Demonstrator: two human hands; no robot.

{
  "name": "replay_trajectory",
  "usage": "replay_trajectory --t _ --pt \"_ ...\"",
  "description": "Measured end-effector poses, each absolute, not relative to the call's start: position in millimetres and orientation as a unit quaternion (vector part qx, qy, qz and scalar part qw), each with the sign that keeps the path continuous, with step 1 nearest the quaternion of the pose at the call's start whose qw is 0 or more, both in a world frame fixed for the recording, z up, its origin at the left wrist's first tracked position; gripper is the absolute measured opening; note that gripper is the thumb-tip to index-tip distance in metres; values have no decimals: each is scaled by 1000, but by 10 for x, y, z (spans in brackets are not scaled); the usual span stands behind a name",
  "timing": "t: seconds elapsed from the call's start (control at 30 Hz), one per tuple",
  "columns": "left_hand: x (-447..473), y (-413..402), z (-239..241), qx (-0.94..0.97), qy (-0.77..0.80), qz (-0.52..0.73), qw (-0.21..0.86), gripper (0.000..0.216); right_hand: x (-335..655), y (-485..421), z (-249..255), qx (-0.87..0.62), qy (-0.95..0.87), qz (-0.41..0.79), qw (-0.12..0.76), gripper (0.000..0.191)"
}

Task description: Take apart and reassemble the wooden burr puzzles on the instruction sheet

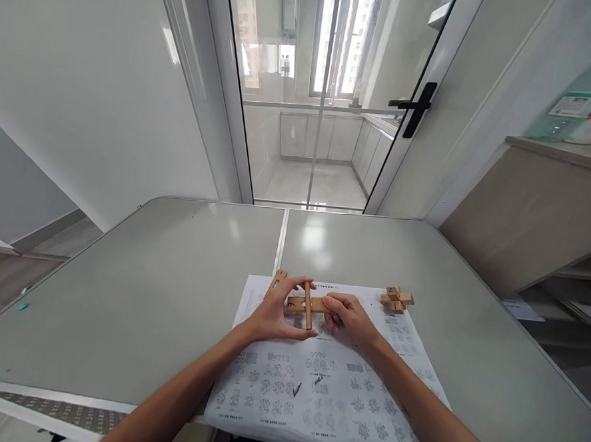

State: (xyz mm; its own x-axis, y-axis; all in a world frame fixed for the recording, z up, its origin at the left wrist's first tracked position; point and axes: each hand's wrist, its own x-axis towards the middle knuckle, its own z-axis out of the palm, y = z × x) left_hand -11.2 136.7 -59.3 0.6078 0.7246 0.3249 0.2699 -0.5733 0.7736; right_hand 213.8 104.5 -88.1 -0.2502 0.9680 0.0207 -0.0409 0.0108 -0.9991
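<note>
My left hand (272,316) grips a narrow wooden puzzle piece (308,312) near its two ends, between the thumb and fingers. That piece lies crosswise over a flat wooden puzzle piece (296,304), which has openings and a dark mark at its left end. Thumb and fingers of my right hand (352,319) pinch the flat piece at its right end. Whether the two pieces interlock, I cannot tell. Another wooden piece with a hole (280,277) shows just behind my left hand, partly hidden by it. Under both hands lies a printed sheet (264,412) with small diagrams.
An interlocked wooden cross-shaped puzzle (397,299) rests at the sheet's upper right corner. The grey table (171,293) has a seam down its middle. Beyond it stands a glass door with a black handle (417,108). To the right, a shelf (542,196) carries plastic-wrapped bottles.
</note>
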Motion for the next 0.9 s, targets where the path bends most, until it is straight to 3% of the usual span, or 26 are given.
replay_trajectory --t 0.47,0.67,0.9 --pt "-103 1409 -603 815 278 347 372 85 2211 1046 -857 -434 -504 565 488 53" --pt "-151 1459 -641 790 303 368 387 80 2347 1100 -843 -452 -461 534 546 55" --pt "-151 1491 -786 811 400 347 249 97 2259 1104 -899 -509 -481 476 531 51"
